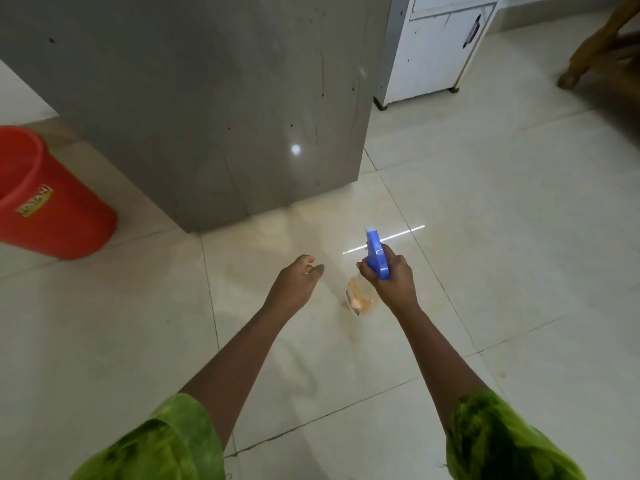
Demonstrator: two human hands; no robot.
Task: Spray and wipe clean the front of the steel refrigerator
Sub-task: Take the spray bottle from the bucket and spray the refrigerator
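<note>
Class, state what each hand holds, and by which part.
The right hand grips the spray bottle at its neck, under the blue trigger head. The left hand holds nothing.

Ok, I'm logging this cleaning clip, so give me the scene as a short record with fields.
right hand: shut on spray bottle, blue nozzle toward the refrigerator
left hand: holds nothing, loosely curled
refrigerator front: grey steel, dark specks and streaks
cloth: none in view
bucket: red, on the floor at left
cabinet: white, right of the refrigerator

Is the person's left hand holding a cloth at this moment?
No. The left hand is empty with loosely curled fingers, while the right hand grips the spray bottle in front of the steel refrigerator.
</note>
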